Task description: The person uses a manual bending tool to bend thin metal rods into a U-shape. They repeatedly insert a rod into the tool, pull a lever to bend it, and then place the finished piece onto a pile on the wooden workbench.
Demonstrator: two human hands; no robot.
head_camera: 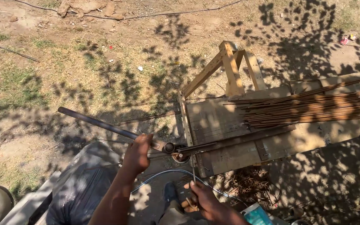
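The person is showing two bare forearms with no sleeves reaching the wrists, and is wearing a dark shoe (170, 192) and greyish trousers (176, 214).

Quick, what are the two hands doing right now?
Left hand: closed around the long bending lever.
Right hand: closed, pinching a thin steel rod.

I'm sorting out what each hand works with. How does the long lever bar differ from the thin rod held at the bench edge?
The lever bar is thick, dark and long, lying slantwise under the left hand. The thin rod is slender and stands almost upright from the right hand. The bar reaches far out over the ground; only a short part of the rod shows. Both look like metal and meet by the wooden bench.
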